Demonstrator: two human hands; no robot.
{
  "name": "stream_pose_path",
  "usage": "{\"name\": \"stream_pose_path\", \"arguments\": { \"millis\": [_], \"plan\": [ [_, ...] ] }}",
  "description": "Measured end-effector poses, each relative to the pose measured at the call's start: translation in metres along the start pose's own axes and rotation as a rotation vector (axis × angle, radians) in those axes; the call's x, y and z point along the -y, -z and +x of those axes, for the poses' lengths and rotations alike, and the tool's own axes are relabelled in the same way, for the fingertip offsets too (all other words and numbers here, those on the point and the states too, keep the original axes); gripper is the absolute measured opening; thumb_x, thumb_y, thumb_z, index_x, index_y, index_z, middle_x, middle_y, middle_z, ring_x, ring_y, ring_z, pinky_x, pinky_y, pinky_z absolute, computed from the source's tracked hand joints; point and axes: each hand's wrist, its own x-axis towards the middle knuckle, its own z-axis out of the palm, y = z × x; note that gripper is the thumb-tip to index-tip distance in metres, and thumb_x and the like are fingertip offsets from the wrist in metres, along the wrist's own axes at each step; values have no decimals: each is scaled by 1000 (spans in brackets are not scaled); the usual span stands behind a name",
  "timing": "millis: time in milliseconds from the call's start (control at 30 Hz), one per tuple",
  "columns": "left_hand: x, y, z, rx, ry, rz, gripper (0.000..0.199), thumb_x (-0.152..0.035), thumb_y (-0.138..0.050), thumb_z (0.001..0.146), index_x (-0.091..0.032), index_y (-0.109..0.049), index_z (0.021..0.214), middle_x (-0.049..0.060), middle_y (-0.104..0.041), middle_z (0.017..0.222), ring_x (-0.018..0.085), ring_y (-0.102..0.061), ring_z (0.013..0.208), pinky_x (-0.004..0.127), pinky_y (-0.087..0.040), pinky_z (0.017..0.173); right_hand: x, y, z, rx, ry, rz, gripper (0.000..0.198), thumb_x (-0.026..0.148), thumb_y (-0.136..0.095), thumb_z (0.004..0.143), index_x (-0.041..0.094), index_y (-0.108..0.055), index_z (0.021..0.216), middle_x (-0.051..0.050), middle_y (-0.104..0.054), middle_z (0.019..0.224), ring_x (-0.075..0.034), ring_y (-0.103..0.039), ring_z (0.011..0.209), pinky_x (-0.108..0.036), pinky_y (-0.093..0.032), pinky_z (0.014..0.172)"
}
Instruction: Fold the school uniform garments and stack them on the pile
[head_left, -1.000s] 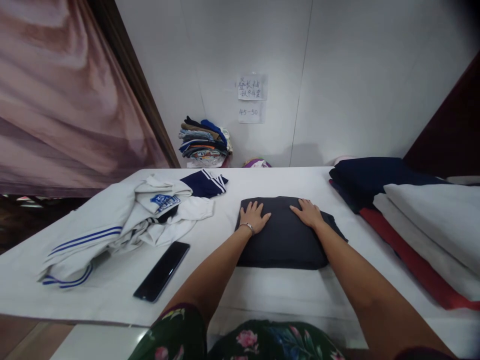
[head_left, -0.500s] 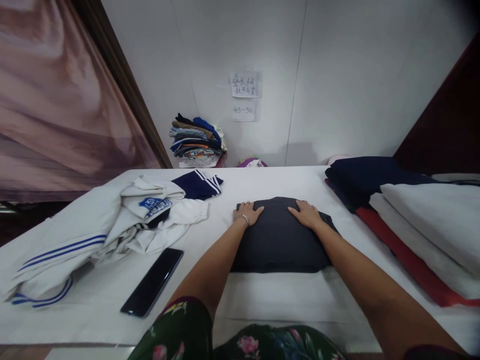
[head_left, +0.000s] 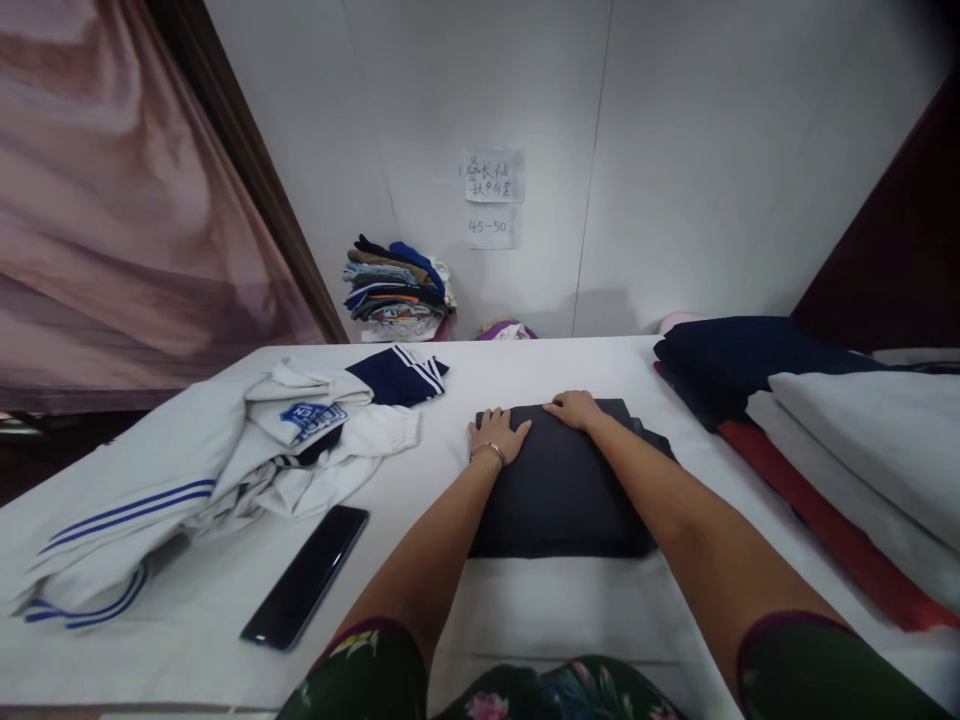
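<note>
A dark grey folded garment (head_left: 559,500) lies on the white-covered table in front of me. My left hand (head_left: 499,438) rests flat on its far left part, fingers spread, a bracelet at the wrist. At the middle of the garment's far edge, my right hand (head_left: 574,410) presses down with its fingers bent a little and close to the cloth. Some of the right fingertips are hard to make out. To the right of that hand, a corner of the garment shows uneven layers.
A crumpled white jacket with blue stripes (head_left: 165,480) and a navy striped piece (head_left: 394,375) lie left, near a phone (head_left: 307,575). Folded clothes (head_left: 862,420) are stacked at the right. Another clothes pile (head_left: 397,290) stands beyond the white table (head_left: 555,365).
My right hand has moved left along the garment's far edge, from its right corner to the middle. The left hand stays nearly in place. The garment looks flatter and its far edge straighter.
</note>
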Motion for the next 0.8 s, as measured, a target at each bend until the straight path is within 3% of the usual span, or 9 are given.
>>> {"name": "stream_pose_path", "arguments": {
  "millis": [200, 333, 467, 600, 800],
  "plan": [
    [2, -3, 4, 11, 7, -17, 74, -71, -18, 83, -26, -44, 135, 7, -32, 151, 32, -21, 139, 59, -18, 108, -2, -9, 2, 40, -83, -25, 68, 64, -24, 89, 15, -67, 109, -16, -64, 116, -29, -58, 108, -36, -41, 85],
    [4, -3, 6, 38, 14, -21, 74, -71, -16, 83, -26, -44, 136, 7, -31, 151, 32, -21, 139, 60, -20, 107, 4, -8, 12, 89, -119, -38, 61, 59, -32, 89, 14, -62, 117, -18, -62, 120, -30, -57, 109, -39, -42, 86],
    [4, -2, 6, 43, 13, -17, 74, -71, -17, 83, -26, -43, 136, 6, -32, 151, 33, -20, 139, 61, -21, 106, 7, -4, 8, 60, -142, -64, 60, 58, -36, 88, 14, -60, 119, -19, -59, 123, -34, -52, 115, -50, -33, 95],
    [3, -1, 6, 44, 11, -13, 74, -70, -18, 84, -26, -43, 137, 7, -31, 151, 33, -21, 139, 61, -22, 106, -9, 3, -11, -40, -153, -67, 53, 50, -38, 89, 15, -53, 127, -19, -54, 129, -34, -43, 123, -54, -19, 103],
    [2, 0, 8, 41, 9, -9, 73, -68, -20, 85, -23, -44, 137, 8, -31, 151, 33, -21, 139, 61, -21, 106, -51, 0, -37, -24, -192, 49, 51, 52, -28, 93, 23, -58, 122, -10, -57, 129, -27, -52, 116, -41, -38, 92]
  ]
}}
